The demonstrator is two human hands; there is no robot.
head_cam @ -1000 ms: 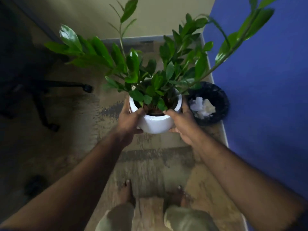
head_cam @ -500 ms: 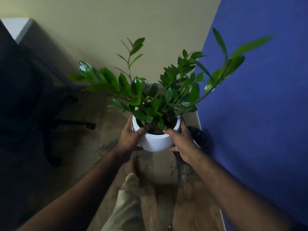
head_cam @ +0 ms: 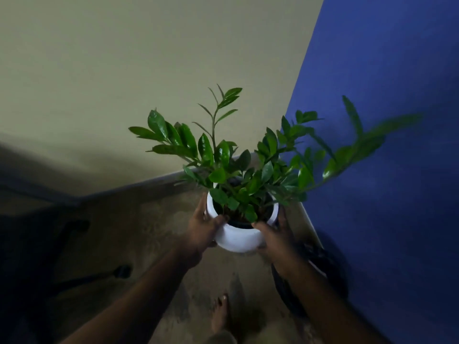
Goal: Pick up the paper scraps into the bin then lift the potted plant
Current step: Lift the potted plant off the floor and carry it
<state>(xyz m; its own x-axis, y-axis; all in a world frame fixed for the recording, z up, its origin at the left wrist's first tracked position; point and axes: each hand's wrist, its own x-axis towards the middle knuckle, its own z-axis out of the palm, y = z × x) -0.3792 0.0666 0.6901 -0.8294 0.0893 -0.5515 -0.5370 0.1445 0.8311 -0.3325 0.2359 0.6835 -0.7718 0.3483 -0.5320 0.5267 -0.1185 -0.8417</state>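
Your left hand grips the left side of the pot, thumb hooked over the rim. Your right hand grips the right side the same way, thumb on the rim. Pot is white, upright, held clear of the floor in the corner between the beige wall and the blue wall. Plant leaves spread wide; the right stem is blurred. Bin sits on the floor at right under your right forearm, contents hidden. Chair base at left. One bare foot near.
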